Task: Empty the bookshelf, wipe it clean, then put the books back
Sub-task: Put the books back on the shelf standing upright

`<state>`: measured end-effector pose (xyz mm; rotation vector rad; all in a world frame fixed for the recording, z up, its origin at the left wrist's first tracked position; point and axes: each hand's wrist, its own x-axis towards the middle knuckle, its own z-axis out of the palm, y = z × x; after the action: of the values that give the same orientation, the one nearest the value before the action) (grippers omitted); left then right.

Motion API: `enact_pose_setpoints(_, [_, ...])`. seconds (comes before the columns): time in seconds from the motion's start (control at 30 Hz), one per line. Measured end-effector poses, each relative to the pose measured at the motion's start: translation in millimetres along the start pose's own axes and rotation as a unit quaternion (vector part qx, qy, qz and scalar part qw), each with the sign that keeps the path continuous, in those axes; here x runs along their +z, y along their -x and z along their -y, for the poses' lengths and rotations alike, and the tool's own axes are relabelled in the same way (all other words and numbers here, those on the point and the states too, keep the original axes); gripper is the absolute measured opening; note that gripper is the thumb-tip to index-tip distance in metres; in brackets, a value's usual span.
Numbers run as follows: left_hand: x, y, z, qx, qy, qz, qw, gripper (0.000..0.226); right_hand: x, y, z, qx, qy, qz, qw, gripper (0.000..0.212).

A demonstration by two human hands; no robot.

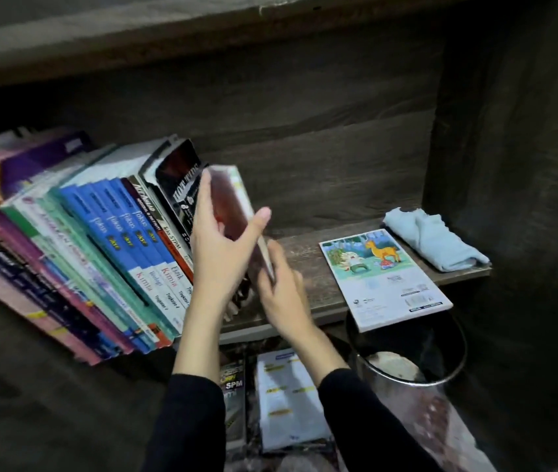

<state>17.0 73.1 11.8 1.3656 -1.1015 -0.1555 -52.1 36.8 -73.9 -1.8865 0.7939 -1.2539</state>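
A dark wooden shelf [315,264] carries a leaning row of books [107,233] on its left half. My left hand [223,240] grips a dark red book [233,206] from the left, thumb on its right face, holding it upright against the row's right end. My right hand [281,294] holds the same book at its lower edge. A thin picture book [383,277] with a cartoon cover lies flat on the shelf to the right, its near end overhanging the edge. A folded light blue cloth [434,240] sits at the shelf's far right.
Below the shelf edge stands a round metal bin [410,366] with something pale inside. More books [287,400] lie on the floor between my forearms. The shelf's right side wall [509,148] stands close to the cloth.
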Motion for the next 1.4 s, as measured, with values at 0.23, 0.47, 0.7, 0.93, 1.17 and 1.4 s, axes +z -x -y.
enact_pose_setpoints(0.23, [-28, -5, 26, -0.004, -0.074, 0.014, 0.997, 0.081, 28, -3, -6, 0.020, -0.007, 0.114, 0.993, 0.058])
enact_pose_setpoints(0.47, [-36, -1, 40, 0.139, -0.273, -0.014, 0.952, 0.085, 19, -16, -29, 0.091, -0.123, 0.261, 0.953, 0.086])
enact_pose_setpoints(0.7, [-35, 8, 53, 0.228, -0.382, -0.047, 0.894, 0.075, 28, -24, -55, 0.131, -0.099, 0.236, 0.958, 0.082])
enact_pose_setpoints(0.93, [-23, 10, 55, 0.165, -0.538, -0.002, 0.826, 0.106, 33, -19, -51, 0.122, -0.024, 0.132, 0.984, 0.055])
enact_pose_setpoints(1.17, [-20, 5, 65, 0.163, -0.629, -0.060, 0.758, 0.092, 40, -22, -52, 0.129, -0.015, 0.099, 0.987, 0.051])
enact_pose_setpoints(1.4, [-41, -21, 49, 0.159, -0.631, -0.084, 0.755, 0.096, 41, -26, -53, 0.141, -0.028, 0.094, 0.985, 0.049])
